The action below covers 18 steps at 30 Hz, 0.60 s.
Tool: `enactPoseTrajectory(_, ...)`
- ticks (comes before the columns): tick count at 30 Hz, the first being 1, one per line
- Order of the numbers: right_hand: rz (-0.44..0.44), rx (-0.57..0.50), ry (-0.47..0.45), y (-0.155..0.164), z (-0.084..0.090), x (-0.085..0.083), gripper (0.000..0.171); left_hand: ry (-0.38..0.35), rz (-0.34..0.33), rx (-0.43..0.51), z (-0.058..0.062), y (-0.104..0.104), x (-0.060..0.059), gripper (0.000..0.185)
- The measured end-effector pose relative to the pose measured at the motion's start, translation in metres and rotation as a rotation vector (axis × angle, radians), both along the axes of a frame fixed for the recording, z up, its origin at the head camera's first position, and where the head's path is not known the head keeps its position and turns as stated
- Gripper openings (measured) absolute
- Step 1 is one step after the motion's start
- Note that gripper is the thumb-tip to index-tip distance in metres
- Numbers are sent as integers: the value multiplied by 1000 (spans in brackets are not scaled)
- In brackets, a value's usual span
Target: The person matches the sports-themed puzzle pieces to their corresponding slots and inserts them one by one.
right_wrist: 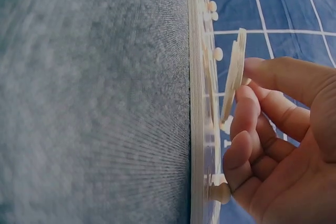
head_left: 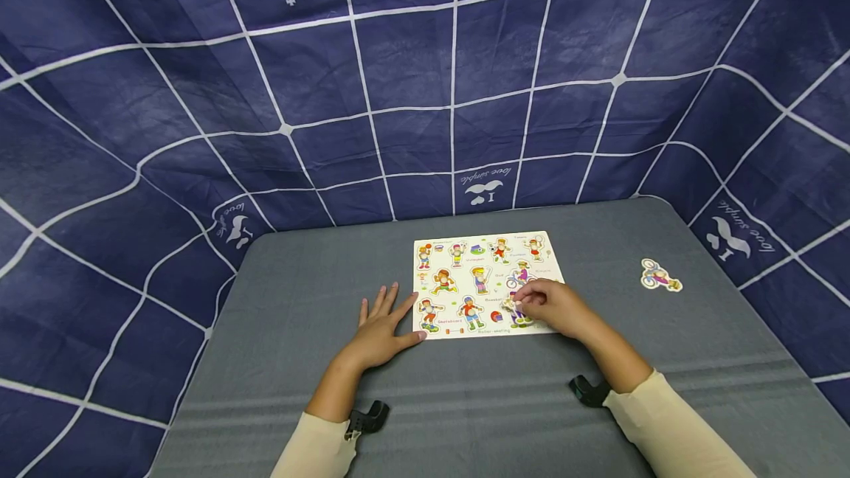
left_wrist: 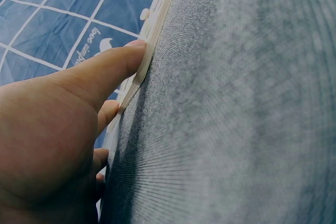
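Observation:
A white wooden peg puzzle board (head_left: 463,288) with colourful sports figures lies on the grey table. My left hand (head_left: 378,334) rests flat with its fingers spread at the board's left side, and its thumb (left_wrist: 118,64) touches the near left edge. Over the board's near right part, my right hand (head_left: 556,308) pinches a puzzle piece (right_wrist: 235,74) between thumb and fingers. The right wrist view shows that piece on edge, tilted and slightly apart from the board. Its printed picture is mostly hidden by the fingers in the head view.
A loose puzzle piece (head_left: 659,276) with a cyclist picture lies on the table to the right of the board. Small round knobs (right_wrist: 218,54) stand up from the board. A blue checked cloth (head_left: 412,80) hangs behind and around the grey table (head_left: 465,404).

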State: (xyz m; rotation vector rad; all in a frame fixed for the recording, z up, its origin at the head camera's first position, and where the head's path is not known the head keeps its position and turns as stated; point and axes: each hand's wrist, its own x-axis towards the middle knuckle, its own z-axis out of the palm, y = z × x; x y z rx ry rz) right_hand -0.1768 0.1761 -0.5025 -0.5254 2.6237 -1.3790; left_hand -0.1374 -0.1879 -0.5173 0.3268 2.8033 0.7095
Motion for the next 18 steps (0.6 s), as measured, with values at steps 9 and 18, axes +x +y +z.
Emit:
enactPoseTrajectory(9,33,115,86,-5,0,0,4,-3,0,4,0,0,0,81)
enactPoseTrajectory(18,71,166,144,-10,-3,-2,6,-3,1,-2,2,0,1,81)
